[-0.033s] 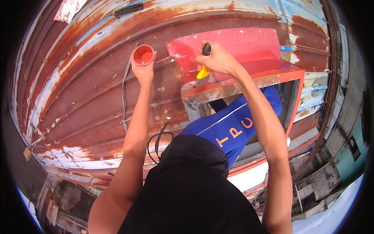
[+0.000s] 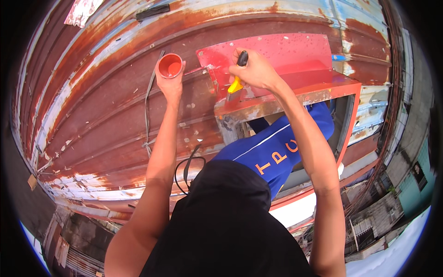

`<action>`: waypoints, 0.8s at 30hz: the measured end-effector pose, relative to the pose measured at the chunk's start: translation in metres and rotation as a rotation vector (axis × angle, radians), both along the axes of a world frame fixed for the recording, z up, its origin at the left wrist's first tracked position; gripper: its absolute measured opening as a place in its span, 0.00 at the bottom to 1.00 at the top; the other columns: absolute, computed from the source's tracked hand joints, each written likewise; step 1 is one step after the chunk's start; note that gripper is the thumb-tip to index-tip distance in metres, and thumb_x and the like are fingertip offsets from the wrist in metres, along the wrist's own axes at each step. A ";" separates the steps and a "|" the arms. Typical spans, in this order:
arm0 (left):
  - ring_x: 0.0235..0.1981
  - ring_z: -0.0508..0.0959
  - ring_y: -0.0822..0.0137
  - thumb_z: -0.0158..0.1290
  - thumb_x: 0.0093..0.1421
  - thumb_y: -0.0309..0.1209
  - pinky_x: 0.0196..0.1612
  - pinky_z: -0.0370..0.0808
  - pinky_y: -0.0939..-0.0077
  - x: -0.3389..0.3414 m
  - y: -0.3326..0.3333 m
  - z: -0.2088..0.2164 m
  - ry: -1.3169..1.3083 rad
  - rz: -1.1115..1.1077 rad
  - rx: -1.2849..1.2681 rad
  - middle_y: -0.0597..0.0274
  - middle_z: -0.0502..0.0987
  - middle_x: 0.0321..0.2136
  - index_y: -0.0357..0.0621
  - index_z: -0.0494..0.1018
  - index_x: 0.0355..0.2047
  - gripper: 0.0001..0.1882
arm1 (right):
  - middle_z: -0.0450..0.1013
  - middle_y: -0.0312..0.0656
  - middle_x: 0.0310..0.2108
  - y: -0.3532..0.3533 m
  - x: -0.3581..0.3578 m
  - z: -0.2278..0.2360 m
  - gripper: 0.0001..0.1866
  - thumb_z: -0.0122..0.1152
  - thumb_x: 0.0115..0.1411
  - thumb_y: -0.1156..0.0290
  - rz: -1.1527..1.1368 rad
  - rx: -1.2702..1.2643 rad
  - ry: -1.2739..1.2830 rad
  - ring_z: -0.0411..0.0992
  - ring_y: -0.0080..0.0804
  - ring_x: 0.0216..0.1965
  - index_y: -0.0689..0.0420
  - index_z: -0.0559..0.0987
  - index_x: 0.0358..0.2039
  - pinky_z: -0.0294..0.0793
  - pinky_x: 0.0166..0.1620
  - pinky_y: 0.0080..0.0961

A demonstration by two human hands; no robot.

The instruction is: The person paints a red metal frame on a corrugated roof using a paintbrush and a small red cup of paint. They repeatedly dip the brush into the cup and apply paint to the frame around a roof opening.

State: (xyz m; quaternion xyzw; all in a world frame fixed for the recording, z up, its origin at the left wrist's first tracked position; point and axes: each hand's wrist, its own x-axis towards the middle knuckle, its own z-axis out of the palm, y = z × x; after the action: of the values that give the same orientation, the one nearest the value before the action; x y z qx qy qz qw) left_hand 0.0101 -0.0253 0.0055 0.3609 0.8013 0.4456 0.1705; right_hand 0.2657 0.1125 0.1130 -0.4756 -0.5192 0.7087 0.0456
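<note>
I'm outdoors, apparently on a rooftop point(image 2: 69, 134): rusty ribbed metal sheets point(image 2: 110, 92) spread left of the red metal frame point(image 2: 339, 82), with buildings point(image 2: 385, 214) and sky point(image 2: 397, 256) beyond its lower right.

We see lettering between three and four o'clock from the middle of the view: three large orange capital letters point(image 2: 278, 158) on the blue trouser leg point(image 2: 272, 144), in a row climbing toward one to two o'clock. A thin white stripe point(image 2: 260, 142) runs beside them, on their ten-to-eleven o'clock side. The topmost letter sits just beside the right forearm point(image 2: 311, 141), and we cannot tell whether more lettering lies beneath it
</note>
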 end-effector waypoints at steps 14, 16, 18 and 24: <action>0.48 0.81 0.64 0.77 0.53 0.34 0.56 0.76 0.68 -0.003 0.019 -0.002 0.017 0.021 0.035 0.57 0.81 0.47 0.37 0.75 0.53 0.32 | 0.78 0.37 0.25 0.019 0.016 -0.002 0.08 0.62 0.60 0.72 -0.030 -0.009 0.052 0.76 0.23 0.22 0.57 0.71 0.30 0.76 0.29 0.24; 0.48 0.81 0.64 0.77 0.53 0.35 0.55 0.76 0.68 -0.002 0.020 -0.002 0.023 0.029 0.033 0.57 0.81 0.47 0.37 0.75 0.53 0.32 | 0.75 0.36 0.24 -0.017 0.006 -0.018 0.10 0.64 0.59 0.71 -0.051 0.020 0.100 0.76 0.22 0.23 0.57 0.70 0.30 0.74 0.29 0.25; 0.49 0.81 0.64 0.77 0.53 0.35 0.55 0.76 0.68 -0.004 0.020 -0.004 0.034 0.034 0.039 0.57 0.81 0.47 0.37 0.75 0.53 0.32 | 0.74 0.34 0.24 -0.039 0.014 -0.031 0.09 0.61 0.61 0.73 0.188 0.276 -0.033 0.78 0.21 0.28 0.55 0.67 0.30 0.77 0.34 0.24; 0.49 0.81 0.63 0.77 0.52 0.36 0.56 0.76 0.68 -0.006 0.012 -0.004 0.011 0.060 0.034 0.56 0.81 0.47 0.37 0.74 0.54 0.33 | 0.76 0.36 0.21 0.026 0.039 0.000 0.14 0.66 0.64 0.62 0.118 0.066 -0.041 0.78 0.22 0.22 0.57 0.75 0.29 0.74 0.25 0.24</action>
State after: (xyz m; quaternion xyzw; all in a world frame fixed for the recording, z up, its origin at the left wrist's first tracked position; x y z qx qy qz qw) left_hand 0.0039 -0.0130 0.0014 0.3419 0.8051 0.4621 0.1465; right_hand 0.3046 0.1388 0.1129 -0.4568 -0.5702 0.6828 0.0090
